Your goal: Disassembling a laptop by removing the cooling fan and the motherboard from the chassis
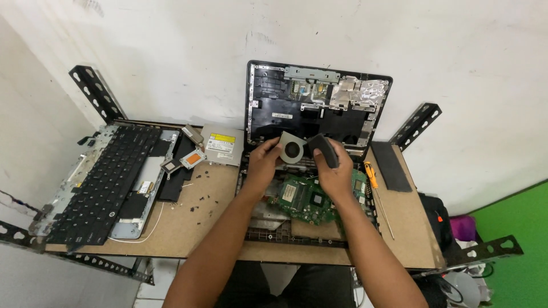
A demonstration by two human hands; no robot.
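Left hand (264,162) grips round grey metal cooling fan (291,150); right hand (334,171) clenches dark flat brush (323,150) on it, above green motherboard (302,199). Dusting step, probably; next wants fan rotated.

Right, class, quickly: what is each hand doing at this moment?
Left hand: fingers closed on the cooling fan.
Right hand: fingers closed on a dark brush-like block, held against the fan.

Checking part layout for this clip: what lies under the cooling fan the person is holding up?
Below the cooling fan, held by the left hand, sits the green circuit board in the opened laptop base. The right hand holds a dark block and covers part of the board.
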